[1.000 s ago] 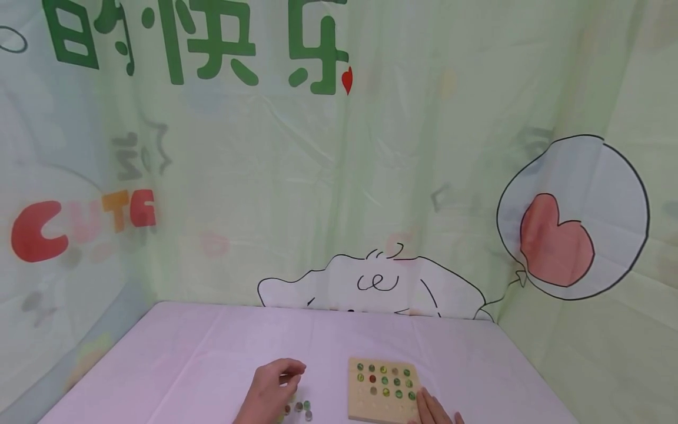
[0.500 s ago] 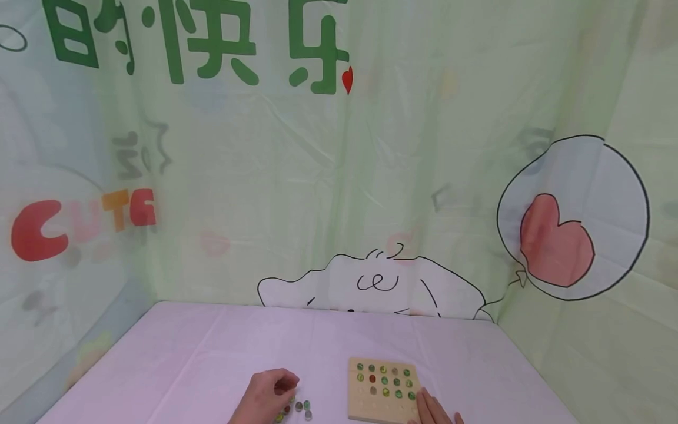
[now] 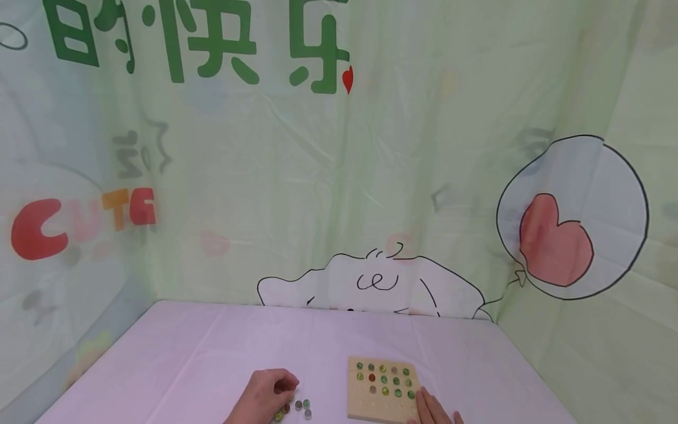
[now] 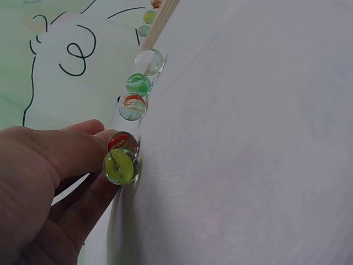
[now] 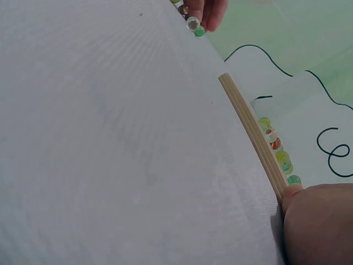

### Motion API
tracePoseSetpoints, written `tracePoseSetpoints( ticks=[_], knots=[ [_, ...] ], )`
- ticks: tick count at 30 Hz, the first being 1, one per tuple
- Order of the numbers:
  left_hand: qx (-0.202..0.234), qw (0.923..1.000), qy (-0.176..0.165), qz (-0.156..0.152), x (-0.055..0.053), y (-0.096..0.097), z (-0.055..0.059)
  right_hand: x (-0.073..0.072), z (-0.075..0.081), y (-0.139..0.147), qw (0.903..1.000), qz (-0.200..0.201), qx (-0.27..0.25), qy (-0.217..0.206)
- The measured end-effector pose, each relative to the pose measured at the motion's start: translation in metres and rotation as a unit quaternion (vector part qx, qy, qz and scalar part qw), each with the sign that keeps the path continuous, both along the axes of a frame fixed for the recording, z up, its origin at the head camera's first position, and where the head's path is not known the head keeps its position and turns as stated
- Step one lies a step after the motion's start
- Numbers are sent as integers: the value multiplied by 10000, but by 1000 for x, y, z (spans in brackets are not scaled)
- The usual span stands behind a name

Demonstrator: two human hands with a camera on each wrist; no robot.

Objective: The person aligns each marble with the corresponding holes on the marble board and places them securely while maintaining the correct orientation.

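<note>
My left hand [image 3: 262, 396] is bent down over several loose glass marbles left of the board. Its thumb and fingertips come together right behind a red marble [image 4: 122, 141] and a yellow marble [image 4: 120, 167]; I cannot tell whether a marble is pinched between them. Just beyond lie an orange-streaked marble [image 4: 133, 106], a green marble [image 4: 138, 84] and a clear marble [image 4: 149, 61]. With its fingers straight, my right hand [image 3: 431, 406] rests against the right edge of a square wooden board [image 3: 365, 412]. Marbles fill the board's far two rows and most of the third.
Pale pink cloth covers the table [image 3: 212, 347]. Behind it hangs a light green printed curtain [image 3: 296, 194], with a balloon drawing on the right. Shallow hollows show in the board's near rows.
My left hand has come down and closer to me, its fingers drawing together. A yellow-green marble seen by its fingertips half a second ago is out of sight. My right hand stays put.
</note>
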State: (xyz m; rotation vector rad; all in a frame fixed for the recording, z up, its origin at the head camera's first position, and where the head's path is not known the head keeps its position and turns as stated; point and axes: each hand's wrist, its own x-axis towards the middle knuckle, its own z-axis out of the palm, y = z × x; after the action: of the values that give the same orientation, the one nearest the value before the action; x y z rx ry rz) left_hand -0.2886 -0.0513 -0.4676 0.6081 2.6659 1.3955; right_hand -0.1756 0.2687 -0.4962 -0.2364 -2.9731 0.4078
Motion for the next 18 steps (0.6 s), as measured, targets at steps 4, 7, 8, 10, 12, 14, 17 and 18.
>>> tracePoseSetpoints(
  ticks=[4, 7, 8, 10, 12, 14, 17, 18],
  knots=[
    [61, 9999, -126, -79, 1, 1, 2, 0, 1, 0, 10000, 7, 57, 22],
    [104, 9997, -165, -177, 0, 1, 2, 1, 1, -1, 9999, -47, 135, 79],
    [121, 9996, -153, -209, 0, 0, 2, 1, 0, -1, 9998, -58, 146, 107],
    [166, 9995, -154, -220, -1, -1, 1, -1, -3, 1, 9998, -36, 143, 160],
    [196, 9995, -135, -207, -2, -2, -1, -2, -5, 3, 9998, -29, 120, 171],
    [264, 9993, -198, -161, -2, -3, -2, -4, -6, 4, 9998, -13, 118, 150],
    [295, 9991, -289, -102, -4, -3, -3, -5, -6, 5, 9998, -10, 151, 125],
    [296, 9990, -326, -81, -4, -3, -3, -5, -6, 5, 9998, 7, 177, 116]
  ],
)
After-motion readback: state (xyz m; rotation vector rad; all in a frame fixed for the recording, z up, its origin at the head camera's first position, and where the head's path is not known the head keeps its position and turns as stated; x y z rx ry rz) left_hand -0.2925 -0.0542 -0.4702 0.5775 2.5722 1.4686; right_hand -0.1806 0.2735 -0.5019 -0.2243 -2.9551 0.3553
